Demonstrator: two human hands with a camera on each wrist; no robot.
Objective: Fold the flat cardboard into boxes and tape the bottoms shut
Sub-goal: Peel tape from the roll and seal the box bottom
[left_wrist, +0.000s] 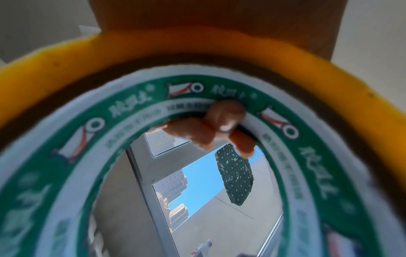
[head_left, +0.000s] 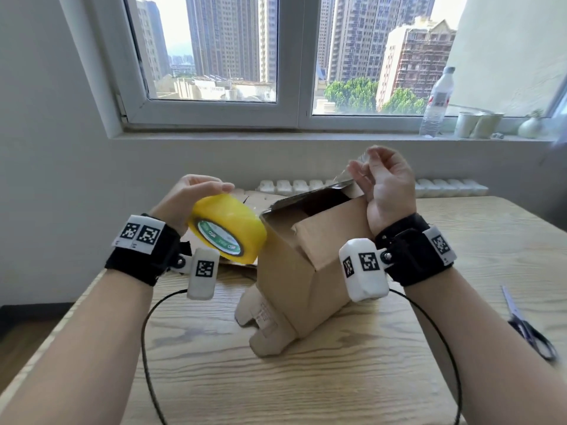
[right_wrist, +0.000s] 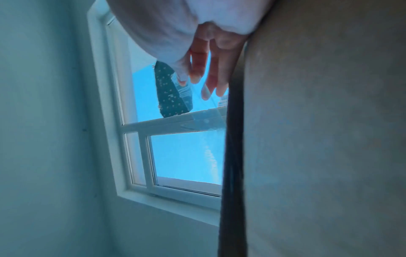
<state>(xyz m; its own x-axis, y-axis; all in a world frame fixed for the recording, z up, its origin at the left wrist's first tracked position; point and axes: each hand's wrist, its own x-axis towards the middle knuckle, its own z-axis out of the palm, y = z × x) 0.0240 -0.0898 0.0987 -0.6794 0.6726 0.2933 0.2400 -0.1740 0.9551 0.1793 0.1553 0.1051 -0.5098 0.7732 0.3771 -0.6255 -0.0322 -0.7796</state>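
The cardboard box [head_left: 306, 259] stands tilted at the table [head_left: 337, 378] centre, its upturned flaps only partly closed. At nine o'clock of it the left hand [head_left: 187, 200] grips the yellow tape roll [head_left: 228, 230], fingers [left_wrist: 228, 114] hooked through the core. At one o'clock the right hand [head_left: 383, 182] pinches what looks like a clear tape strip [head_left: 346, 173], wrist resting against the box wall. To do this well, I'd press the flaps flat first, keep the strip taut, centre it on the seam, and run it over both edges. Scissors [head_left: 527, 326] lie at four o'clock, ready for the cut
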